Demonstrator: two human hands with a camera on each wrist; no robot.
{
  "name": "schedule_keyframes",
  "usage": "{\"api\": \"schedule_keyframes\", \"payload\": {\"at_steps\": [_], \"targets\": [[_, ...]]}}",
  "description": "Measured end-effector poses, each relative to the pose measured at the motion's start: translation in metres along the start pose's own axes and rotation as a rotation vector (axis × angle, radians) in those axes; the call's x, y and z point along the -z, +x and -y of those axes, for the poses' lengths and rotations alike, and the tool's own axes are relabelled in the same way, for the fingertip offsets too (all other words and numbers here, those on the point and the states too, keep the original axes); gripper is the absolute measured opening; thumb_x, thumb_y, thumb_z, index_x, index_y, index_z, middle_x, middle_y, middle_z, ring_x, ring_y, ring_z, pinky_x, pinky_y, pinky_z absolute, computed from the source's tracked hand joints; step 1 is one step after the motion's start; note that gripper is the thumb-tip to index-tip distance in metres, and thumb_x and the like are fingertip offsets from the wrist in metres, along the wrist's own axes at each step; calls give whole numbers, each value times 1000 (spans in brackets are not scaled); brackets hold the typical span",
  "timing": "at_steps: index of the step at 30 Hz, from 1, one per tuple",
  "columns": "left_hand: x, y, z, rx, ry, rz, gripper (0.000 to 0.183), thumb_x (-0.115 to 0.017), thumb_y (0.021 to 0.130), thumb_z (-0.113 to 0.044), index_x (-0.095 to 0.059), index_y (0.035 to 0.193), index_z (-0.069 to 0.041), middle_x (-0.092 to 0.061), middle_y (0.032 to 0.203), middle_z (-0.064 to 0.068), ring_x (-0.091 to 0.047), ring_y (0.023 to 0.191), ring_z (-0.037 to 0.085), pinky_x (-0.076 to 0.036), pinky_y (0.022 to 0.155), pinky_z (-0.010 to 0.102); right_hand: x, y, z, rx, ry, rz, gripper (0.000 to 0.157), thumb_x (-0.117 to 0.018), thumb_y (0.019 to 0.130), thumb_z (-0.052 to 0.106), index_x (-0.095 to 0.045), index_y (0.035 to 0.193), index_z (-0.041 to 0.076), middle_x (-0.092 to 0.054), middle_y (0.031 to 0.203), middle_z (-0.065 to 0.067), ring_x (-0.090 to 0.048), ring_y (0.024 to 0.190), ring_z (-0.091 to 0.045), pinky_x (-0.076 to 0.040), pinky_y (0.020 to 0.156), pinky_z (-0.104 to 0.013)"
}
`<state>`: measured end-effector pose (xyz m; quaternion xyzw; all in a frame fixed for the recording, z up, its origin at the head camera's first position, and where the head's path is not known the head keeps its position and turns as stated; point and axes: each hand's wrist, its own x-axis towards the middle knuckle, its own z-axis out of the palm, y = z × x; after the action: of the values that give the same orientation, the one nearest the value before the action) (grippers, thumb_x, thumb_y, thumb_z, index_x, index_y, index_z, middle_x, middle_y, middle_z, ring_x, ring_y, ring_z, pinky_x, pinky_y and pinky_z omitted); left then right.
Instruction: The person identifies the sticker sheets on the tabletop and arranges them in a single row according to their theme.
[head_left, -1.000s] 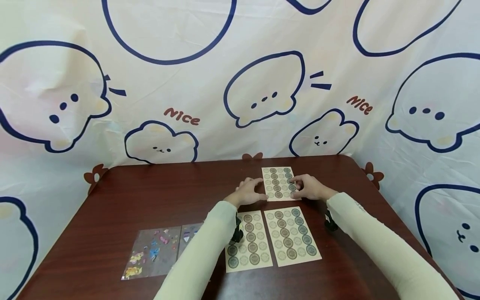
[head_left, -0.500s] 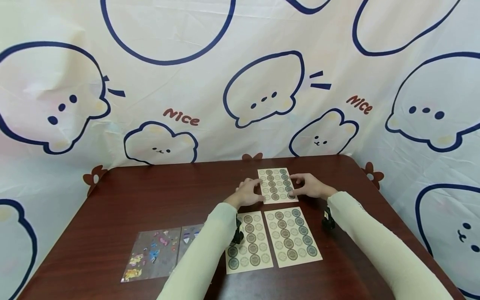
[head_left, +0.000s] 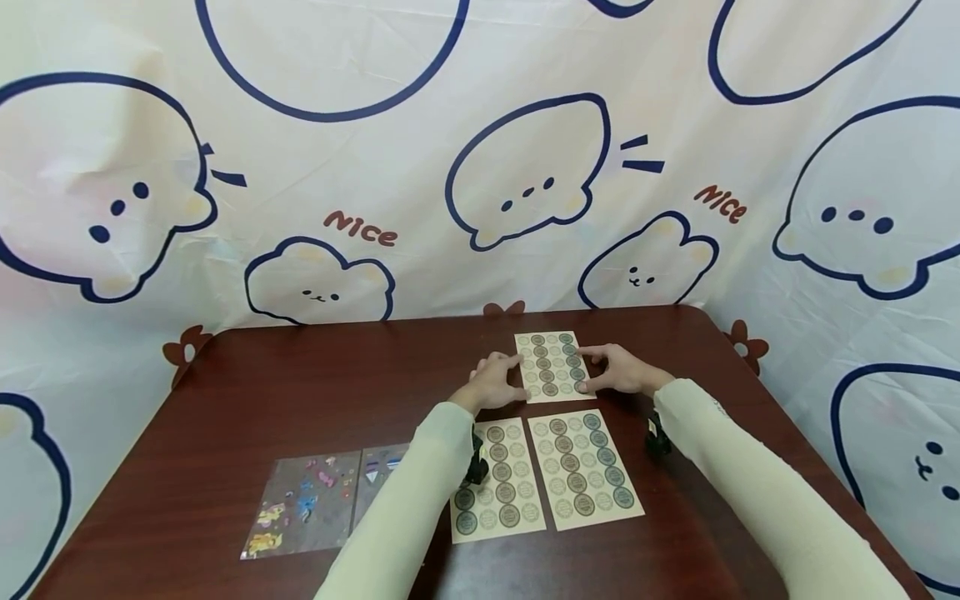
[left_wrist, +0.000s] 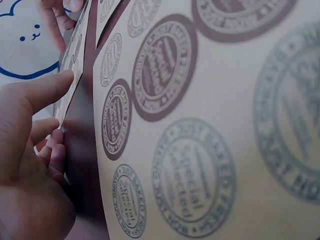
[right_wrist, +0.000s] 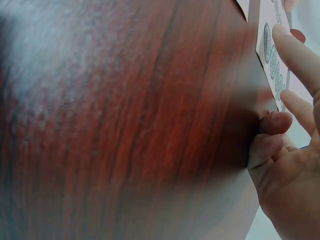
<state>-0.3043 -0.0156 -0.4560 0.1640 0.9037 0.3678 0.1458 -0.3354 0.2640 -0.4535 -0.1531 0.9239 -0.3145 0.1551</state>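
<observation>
A cream sheet of round stickers (head_left: 553, 367), printed in brown, green and pale rings, lies near the table's back edge. My left hand (head_left: 492, 385) touches its left edge, thumb and forefinger spread apart. At the opposite side my right hand (head_left: 621, 371) rests its thumb on the lower right corner, the forefinger higher up along that edge. In the left wrist view the left thumb (left_wrist: 47, 90) reaches to the sheet's border. The right wrist view has the right fingers loosely bent at the far sheet (right_wrist: 272, 57), the lower ones down by the table.
Two similar sticker sheets lie closer in: a left one (head_left: 504, 492), partly under my left forearm, and a right one (head_left: 587, 471). Farther left is a clear sheet with small colourful stickers (head_left: 300, 504). A cartoon-printed cloth (head_left: 420, 275) hangs behind the dark wooden table (head_left: 360, 375).
The far sheet has shifted slightly left and towards me between the two hands, then stayed there. The right fingers have come from farther over the sheet to its right edge.
</observation>
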Motion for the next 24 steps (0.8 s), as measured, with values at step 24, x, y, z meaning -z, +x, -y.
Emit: {"api": "schedule_keyframes", "payload": {"at_steps": [24], "targets": [[-2, 1, -4, 18, 32, -27, 71, -71, 94, -26, -39, 157, -17, -37, 154, 14, -35, 139, 34, -31, 107, 48, -3, 1, 5, 0, -53, -39, 69, -81, 87, 20, -52, 146, 3, -59, 118, -18, -48, 104, -27, -39, 103, -46]]}}
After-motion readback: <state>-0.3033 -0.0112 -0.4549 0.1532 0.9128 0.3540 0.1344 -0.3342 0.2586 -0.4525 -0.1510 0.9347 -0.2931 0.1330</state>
